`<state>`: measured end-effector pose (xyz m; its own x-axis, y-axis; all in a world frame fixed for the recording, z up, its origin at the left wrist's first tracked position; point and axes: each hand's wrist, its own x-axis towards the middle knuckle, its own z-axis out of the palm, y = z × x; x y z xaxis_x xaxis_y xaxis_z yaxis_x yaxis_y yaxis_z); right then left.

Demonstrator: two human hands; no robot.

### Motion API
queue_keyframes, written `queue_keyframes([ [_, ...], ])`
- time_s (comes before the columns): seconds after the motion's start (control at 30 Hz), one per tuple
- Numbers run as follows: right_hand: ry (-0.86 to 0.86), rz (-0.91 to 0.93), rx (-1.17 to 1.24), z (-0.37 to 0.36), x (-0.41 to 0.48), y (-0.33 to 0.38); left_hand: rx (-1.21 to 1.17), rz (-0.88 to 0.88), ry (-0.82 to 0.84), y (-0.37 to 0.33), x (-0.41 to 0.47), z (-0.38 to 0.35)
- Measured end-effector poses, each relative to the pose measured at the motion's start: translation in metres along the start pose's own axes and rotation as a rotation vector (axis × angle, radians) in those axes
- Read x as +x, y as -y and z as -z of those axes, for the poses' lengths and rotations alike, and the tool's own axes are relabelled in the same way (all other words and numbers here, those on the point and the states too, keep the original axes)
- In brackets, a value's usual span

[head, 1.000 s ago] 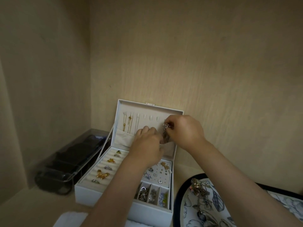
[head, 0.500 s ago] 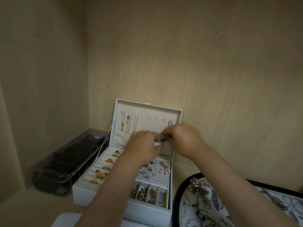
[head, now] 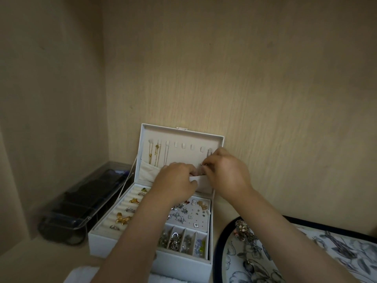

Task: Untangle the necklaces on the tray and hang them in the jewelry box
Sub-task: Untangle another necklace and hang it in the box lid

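The white jewelry box (head: 152,249) stands open against the back wall, its lid (head: 181,132) upright. Gold necklaces (head: 156,154) hang from the lid's left hooks. A silver necklace (head: 208,155) hangs from the rightmost hook. My right hand (head: 226,172) pinches its lower end in front of the lid. My left hand (head: 175,180) grips the edge of the lid's cloth pocket (head: 148,173) and pulls it open. At the lower right, the floral tray (head: 346,254) carries a tangled clump of necklaces (head: 243,231).
A dark clear-lidded case (head: 81,203) sits left of the box. A white cloth (head: 81,275) lies at the bottom edge. Rings, earrings and small compartments fill the box's lower half. Wooden walls close in behind and on the left.
Both hands dropped from the lid's hook row to the pocket. The silver necklace now hangs from the rightmost hook, and my left hand has taken hold of the pocket's edge.
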<state>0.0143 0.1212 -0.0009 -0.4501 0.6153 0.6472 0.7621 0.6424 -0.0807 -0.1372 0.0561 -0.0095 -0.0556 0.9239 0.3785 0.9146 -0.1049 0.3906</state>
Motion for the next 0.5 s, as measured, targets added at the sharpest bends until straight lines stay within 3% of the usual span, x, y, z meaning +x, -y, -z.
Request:
queue_keyframes([
  [0.1, -0.001, 0.041, -0.068, 0.000, 0.002, -0.004, 0.014, -0.014, -0.007, 0.000, 0.001, -0.002],
  [0.33, 0.215, 0.173, -0.115, 0.001, -0.011, 0.000, 0.056, -0.039, -0.034, -0.002, 0.003, -0.003],
  [0.5, 0.242, 0.031, 0.291, 0.018, -0.023, -0.017, 0.122, -0.074, -0.062, -0.015, 0.001, -0.007],
])
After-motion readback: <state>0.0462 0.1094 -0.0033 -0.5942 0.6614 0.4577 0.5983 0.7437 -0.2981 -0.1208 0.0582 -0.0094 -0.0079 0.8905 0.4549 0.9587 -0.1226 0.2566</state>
